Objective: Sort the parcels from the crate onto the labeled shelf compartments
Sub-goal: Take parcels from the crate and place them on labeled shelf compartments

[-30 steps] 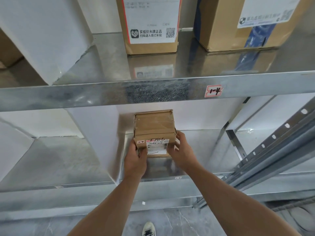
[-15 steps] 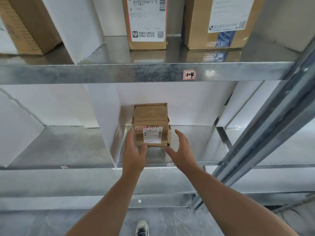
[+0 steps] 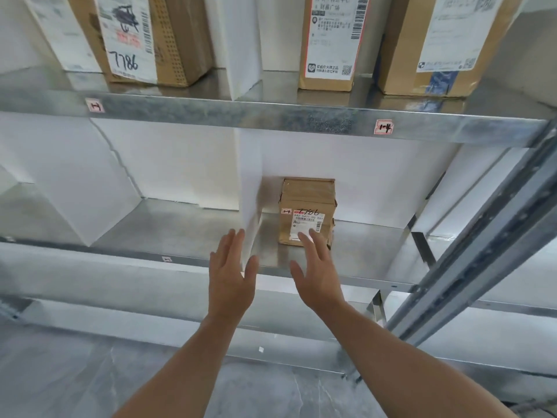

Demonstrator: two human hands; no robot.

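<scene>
Parcel (image 3: 307, 211) sits on the shelf (image 3: 180, 224) just beyond both wide, empty grips, right hand (image 3: 316, 273) nearer than left hand (image 3: 230, 276).

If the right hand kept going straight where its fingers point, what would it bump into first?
Probably the small brown parcel: the right hand points at its labelled front face, fingertips overlapping its lower edge. Depth is unclear.

Single head-worn wide-angle view, facing forward and slightly down, close to the metal shelf (image 3: 301, 122), small parcel (image 3: 304, 211) mid-frame far, both forearms entering near-bottom, floor (image 3: 90, 381) near.
</scene>
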